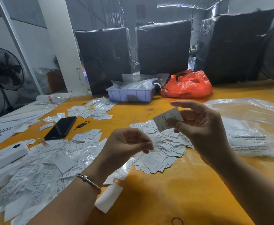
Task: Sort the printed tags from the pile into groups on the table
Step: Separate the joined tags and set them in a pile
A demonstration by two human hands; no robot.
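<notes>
Printed tags (159, 153) lie heaped in the middle of the orange table (173, 189), and a wider, messier spread of tags mixed with clear plastic sleeves (40, 172) fills the lower left of the frame. A smaller cluster (92, 110) sits further back, left of centre. The person's right hand (199, 127), raised at centre right above the middle heap, pinches one tag marked XL (167, 119) between thumb and fingers, tilted. The left hand (126, 143), wearing a thin bracelet (89, 181) at the wrist, hovers at centre just left of the heap with its fingers curled inward; whether they grip a scrap of clear plastic I cannot tell. A black phone (60, 128) lies among the tags at left, with a white box-shaped device (4, 157) near the left edge. Toward the back stand a lilac tray (131, 95), a red plastic bag (187, 85) and three dark wrapped bales (163, 47). A large clear bag (253, 127) lies at the right.
</notes>
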